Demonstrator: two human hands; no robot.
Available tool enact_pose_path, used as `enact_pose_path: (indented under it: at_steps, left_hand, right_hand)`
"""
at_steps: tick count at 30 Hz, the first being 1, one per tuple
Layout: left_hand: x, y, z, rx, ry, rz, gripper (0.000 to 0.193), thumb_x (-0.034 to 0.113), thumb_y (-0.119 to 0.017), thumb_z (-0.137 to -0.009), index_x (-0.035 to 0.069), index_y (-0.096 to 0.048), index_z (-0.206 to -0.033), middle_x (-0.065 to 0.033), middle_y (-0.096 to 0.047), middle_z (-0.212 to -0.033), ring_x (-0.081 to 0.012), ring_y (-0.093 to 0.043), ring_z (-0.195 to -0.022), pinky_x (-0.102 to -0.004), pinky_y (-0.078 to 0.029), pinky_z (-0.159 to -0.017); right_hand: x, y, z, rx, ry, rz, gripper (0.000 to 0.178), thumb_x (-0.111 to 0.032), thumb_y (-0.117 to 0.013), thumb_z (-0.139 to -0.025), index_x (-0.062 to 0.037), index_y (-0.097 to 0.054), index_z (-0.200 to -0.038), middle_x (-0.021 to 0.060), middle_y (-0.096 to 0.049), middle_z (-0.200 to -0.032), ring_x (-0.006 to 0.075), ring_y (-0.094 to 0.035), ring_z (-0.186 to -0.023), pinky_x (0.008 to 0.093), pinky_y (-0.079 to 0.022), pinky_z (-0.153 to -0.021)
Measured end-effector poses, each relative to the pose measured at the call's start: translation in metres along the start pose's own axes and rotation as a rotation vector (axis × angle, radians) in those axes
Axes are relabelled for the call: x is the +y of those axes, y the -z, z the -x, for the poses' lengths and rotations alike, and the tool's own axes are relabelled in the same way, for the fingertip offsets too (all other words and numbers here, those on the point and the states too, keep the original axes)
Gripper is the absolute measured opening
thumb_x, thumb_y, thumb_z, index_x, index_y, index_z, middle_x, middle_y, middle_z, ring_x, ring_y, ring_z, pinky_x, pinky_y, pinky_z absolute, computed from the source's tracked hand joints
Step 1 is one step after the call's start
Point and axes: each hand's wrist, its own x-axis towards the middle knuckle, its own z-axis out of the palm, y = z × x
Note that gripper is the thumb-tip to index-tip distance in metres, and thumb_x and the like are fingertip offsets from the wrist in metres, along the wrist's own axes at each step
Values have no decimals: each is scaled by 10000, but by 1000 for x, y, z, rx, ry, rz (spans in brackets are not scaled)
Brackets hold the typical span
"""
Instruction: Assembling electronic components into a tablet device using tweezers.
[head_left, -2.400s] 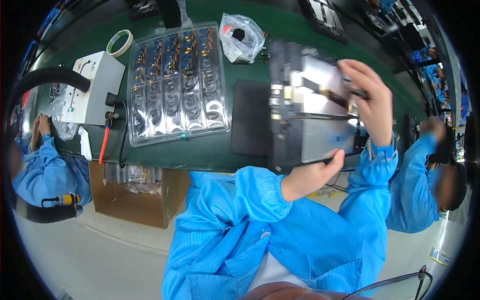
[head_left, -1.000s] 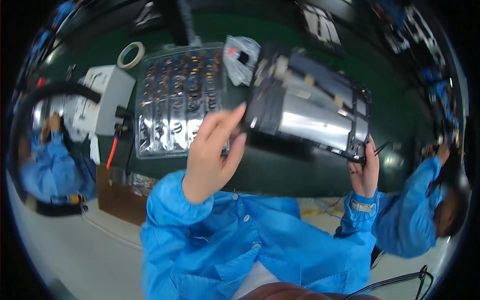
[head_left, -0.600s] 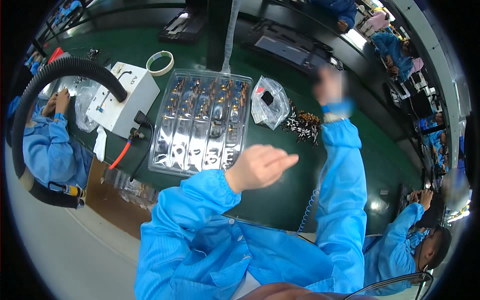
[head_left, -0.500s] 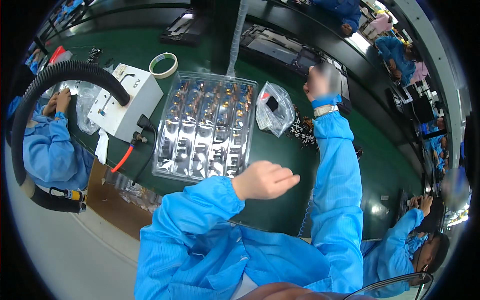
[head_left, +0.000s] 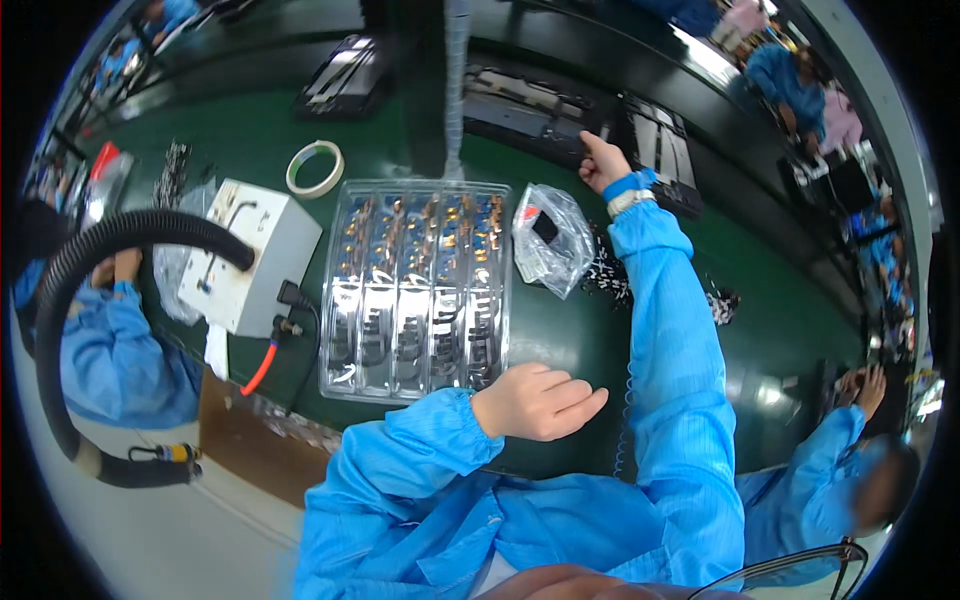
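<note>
My left hand (head_left: 540, 402) is closed, its fingers curled, just past the near right corner of a clear plastic tray (head_left: 328, 330). Whatever lies inside those fingers, if anything, is hidden. The tray's long rows hold several small parts with blue, copper and black sections. My right hand (head_left: 604, 164) reaches far forward, index finger stretched out and thumb apart from it. Its fingertip is at the right end of a long flat black device (head_left: 535, 112); whether it touches cannot be told. Beside that hand, to the right, lies a second black device with silver strips (head_left: 660, 140).
A clear plastic bag (head_left: 555, 245) lies right of the tray, near scattered small black-and-white parts (head_left: 608, 275). Left stand a white box (head_left: 262, 230) with a black corrugated hose (head_left: 150, 225) and a tape roll (head_left: 315, 168). Co-workers sit on both sides; a cardboard box (head_left: 250, 440) is below.
My right hand has moved left, from over the silver-striped device to the end of the long black one. My left hand stays closed near the tray. The whole view has shifted slightly.
</note>
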Motion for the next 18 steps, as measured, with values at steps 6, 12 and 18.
enact_pose_path:
  at_steps: [6, 12, 18]
  left_hand:
    - [-1, 4, 3, 56, 10, -40, 332, 66, -653, -601, 113, -679, -928, 38, -564, -720, -89, -496, -501, -233, -360, -410]
    - [25, 20, -1, -192, 222, -93, 314, 83, -663, -643, 127, -655, -954, 4, -609, -844, -154, -581, -684, -261, -451, -564]
    - [36, 80, 51, -650, 208, -496, 441, 257, -690, -706, 165, -593, -1127, 23, -564, -1111, -164, -528, -1040, -439, -378, -912]
  right_hand:
    - [-78, -49, 63, 139, -325, -303, 202, -200, -617, -844, -65, -470, -874, 18, -432, -681, 80, -314, -444, 249, -287, -436]
    - [-181, -8, 211, -34, -203, -719, 433, -116, -500, -904, -47, -392, -1318, 196, -413, -1342, 51, -285, -456, 221, -308, -500]
    - [-197, 78, 402, -188, 169, -809, 503, -165, -348, -945, -87, -237, -1429, 224, -356, -1400, 32, -339, -444, 216, -318, -465]
